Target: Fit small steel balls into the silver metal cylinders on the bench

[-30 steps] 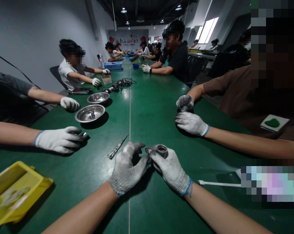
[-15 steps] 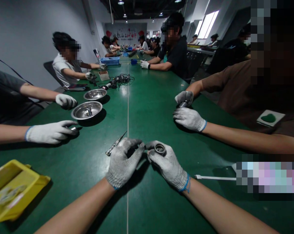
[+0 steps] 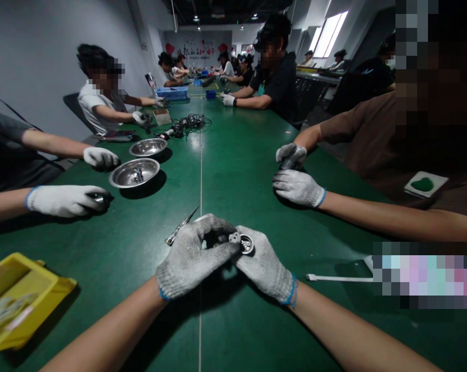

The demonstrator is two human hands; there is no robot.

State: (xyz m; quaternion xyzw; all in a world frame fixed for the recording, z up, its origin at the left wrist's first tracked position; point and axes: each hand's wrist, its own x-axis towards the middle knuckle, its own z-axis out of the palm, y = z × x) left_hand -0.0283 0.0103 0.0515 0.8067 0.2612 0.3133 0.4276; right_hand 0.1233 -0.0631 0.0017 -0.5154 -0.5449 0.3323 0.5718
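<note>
Both my hands wear white gloves with greyed fingertips and meet above the green table. My left hand (image 3: pixel 198 253) pinches a small grey metal piece (image 3: pixel 234 238) between thumb and fingertips, at the left edge of a round part. My right hand (image 3: pixel 262 263) is closed around that round metal part (image 3: pixel 247 244), whose open end faces up and shows small pieces inside. Its lower portion is hidden by the glove. Behind my left hand, a slim metal tool (image 3: pixel 182 226) lies on the table.
A yellow bin (image 3: pixel 43 289) stands at the left front. Two steel bowls (image 3: pixel 135 173) sit farther back, beside a co-worker's gloved hands. Another person's gloved hands work at the right. A white cable (image 3: pixel 338 278) lies right of my wrist; black cables (image 3: pixel 189 125) are piled beyond.
My left hand has brought the small piece rightwards to the round part's edge. The round part has shifted slightly left and down. The left co-worker's near hand has moved left.
</note>
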